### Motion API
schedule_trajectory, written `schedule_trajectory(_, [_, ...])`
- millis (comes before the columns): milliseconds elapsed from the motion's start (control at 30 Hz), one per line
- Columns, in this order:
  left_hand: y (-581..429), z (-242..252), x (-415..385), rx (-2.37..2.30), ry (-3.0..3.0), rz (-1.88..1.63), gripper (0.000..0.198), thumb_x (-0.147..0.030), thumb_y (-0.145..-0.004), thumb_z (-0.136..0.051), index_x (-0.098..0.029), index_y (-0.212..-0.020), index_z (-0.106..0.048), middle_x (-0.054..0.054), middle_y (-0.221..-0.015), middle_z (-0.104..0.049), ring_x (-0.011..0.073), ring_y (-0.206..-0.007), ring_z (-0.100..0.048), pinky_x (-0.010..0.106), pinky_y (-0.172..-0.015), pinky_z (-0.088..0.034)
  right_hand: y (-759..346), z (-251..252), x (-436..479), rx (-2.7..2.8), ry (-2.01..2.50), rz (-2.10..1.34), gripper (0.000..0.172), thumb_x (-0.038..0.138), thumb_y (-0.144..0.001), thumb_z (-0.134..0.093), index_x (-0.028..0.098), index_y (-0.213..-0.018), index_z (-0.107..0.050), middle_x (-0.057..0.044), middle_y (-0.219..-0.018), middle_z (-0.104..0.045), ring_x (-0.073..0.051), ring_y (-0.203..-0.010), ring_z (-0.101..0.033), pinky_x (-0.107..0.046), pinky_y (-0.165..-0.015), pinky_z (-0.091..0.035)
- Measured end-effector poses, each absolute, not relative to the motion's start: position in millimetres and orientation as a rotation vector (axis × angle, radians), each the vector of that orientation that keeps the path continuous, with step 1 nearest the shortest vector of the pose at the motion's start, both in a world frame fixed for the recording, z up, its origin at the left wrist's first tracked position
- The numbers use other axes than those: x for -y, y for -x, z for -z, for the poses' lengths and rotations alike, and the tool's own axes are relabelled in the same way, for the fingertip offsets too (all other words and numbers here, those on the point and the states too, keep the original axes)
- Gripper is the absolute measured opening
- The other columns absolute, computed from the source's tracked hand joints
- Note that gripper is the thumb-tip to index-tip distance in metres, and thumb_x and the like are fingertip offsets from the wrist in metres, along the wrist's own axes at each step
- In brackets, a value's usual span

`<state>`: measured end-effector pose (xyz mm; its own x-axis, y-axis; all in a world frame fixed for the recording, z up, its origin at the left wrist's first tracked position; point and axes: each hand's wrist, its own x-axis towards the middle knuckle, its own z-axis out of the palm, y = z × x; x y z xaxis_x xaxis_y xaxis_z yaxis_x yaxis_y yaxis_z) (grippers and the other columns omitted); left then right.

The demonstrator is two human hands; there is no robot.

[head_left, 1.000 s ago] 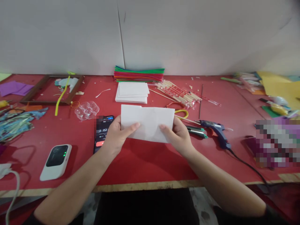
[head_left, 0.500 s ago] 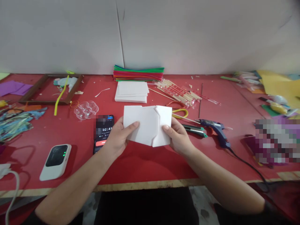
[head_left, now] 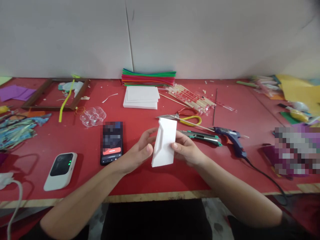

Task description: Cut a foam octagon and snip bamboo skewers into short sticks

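Observation:
My right hand (head_left: 188,148) grips a folded white paper (head_left: 167,142) by its right edge, thumb in front and fingers behind. Held above the table, the paper stands nearly upright with a slanted flap along its left side. My left hand (head_left: 138,151) is just left of it, with thumb and fingers apart. Whether its fingertips touch the paper's back edge cannot be made out. Behind the paper lie scissors (head_left: 191,120) with yellow and red handles. A green and black utility knife (head_left: 203,137) is right of my right hand.
White papers (head_left: 141,97) are stacked before a bundle of coloured pipe cleaners (head_left: 148,78). Wrapped sticks (head_left: 191,98) lie beside them. A corded glue gun (head_left: 231,138) is on the right; a phone (head_left: 111,143) and a white device (head_left: 60,171) on the left.
My left hand has let go of the white paper and opened. The paper, still in my right hand, has turned from lying broad across both hands to a narrow upright position.

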<state>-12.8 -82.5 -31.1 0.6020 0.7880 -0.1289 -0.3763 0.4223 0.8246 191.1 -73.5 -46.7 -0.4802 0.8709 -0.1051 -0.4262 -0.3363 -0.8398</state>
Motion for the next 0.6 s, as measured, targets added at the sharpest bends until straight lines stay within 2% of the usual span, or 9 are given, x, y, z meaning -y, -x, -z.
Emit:
schedule_trajectory(200, [13.5,29.4,80.8,-0.525,-0.806,-0.744,0.075,-0.056,-0.078,-0.077,-0.029,-0.139,-0.042,0.013,-0.127,-0.064,0.0296,-0.108,-0.065,0.036,-0.082,-0.051,-192.7,51.0,74.4,1.043,0.743,-1.872,0.03,0.036,-0.075,-0.084,0.023,-0.099,-0.073,-0.003,-0.097,-0.076,-0.017,-0.087,-0.071,-0.033,-0.08,-0.058])
schedule_trajectory(333, [13.4,29.7,80.3,-0.518,-0.799,-0.75,0.081,-0.053,-0.074,-0.08,-0.031,-0.142,-0.042,0.011,-0.124,-0.065,0.0289,-0.105,-0.065,0.035,-0.08,-0.05,-192.8,51.4,74.6,1.108,0.792,-1.865,0.029,0.037,-0.075,-0.083,0.021,-0.097,-0.074,-0.005,-0.101,-0.076,-0.019,-0.091,-0.071,-0.038,-0.086,-0.057])
schedule_trajectory(467, [13.8,34.7,82.0,-0.516,-0.789,-0.724,0.083,-0.07,-0.075,-0.071,-0.029,-0.141,-0.043,0.013,-0.122,-0.065,0.0296,-0.104,-0.065,0.038,-0.083,-0.05,-190.2,49.6,74.5,1.185,0.807,-1.771,0.021,0.036,-0.076,-0.082,0.019,-0.087,-0.073,-0.002,-0.085,-0.074,-0.015,-0.078,-0.069,-0.03,-0.074,-0.057])
schedule_trajectory(600, [12.4,39.3,82.1,-0.555,-0.787,-0.687,0.084,-0.074,-0.071,-0.071,-0.026,-0.136,-0.046,0.013,-0.114,-0.066,0.0268,-0.095,-0.066,0.032,-0.071,-0.048,-187.8,47.2,76.2,1.33,0.823,-1.733,0.018,0.033,-0.079,-0.079,0.018,-0.084,-0.071,-0.002,-0.076,-0.071,-0.012,-0.067,-0.065,-0.024,-0.063,-0.054])
